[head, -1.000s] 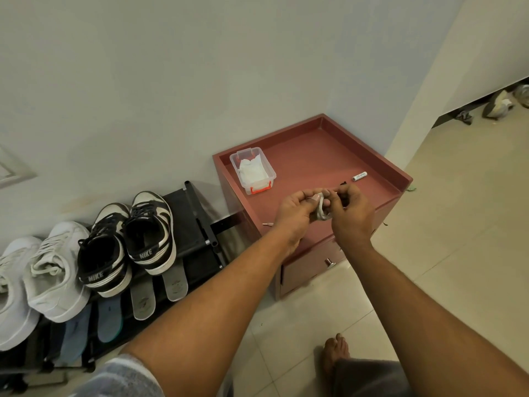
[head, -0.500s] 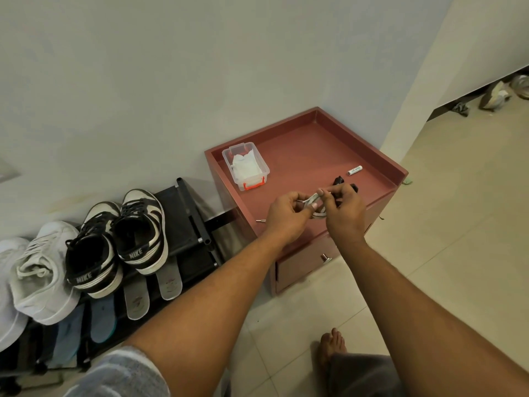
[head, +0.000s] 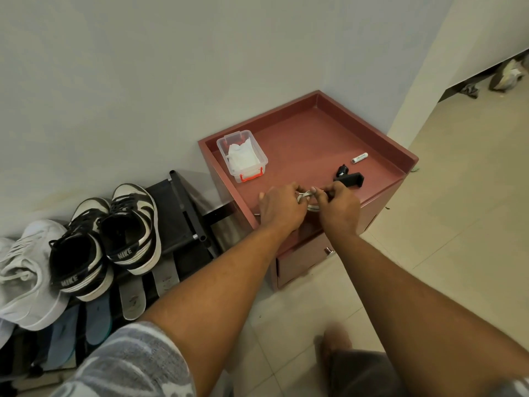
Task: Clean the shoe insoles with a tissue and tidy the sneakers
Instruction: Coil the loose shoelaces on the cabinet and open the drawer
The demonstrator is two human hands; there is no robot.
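Both hands meet over the front edge of the red cabinet (head: 320, 130). My left hand (head: 282, 206) and my right hand (head: 339, 206) pinch a small white coiled cord (head: 305, 196) between them. A clear plastic box (head: 243, 154) with white tissues and a red latch stands at the cabinet's back left. On the black shoe rack (head: 183, 213) to the left sit a pair of black-and-white sneakers (head: 108, 239) and a grey-white sneaker (head: 23, 270). Grey insoles (head: 134, 299) and blue insoles (head: 97, 319) lie below them.
A black clip-like gadget (head: 347, 176) and a small white battery (head: 359, 158) lie on the cabinet top. The cabinet has a drawer with a metal knob (head: 328, 250). My bare foot (head: 335, 342) stands on the tiled floor. Shoes (head: 506, 77) lie far right.
Both hands kept working the white cord and dropped slightly toward the cabinet's front edge. The black gadget, hidden by my right hand before, shows on the cabinet top.
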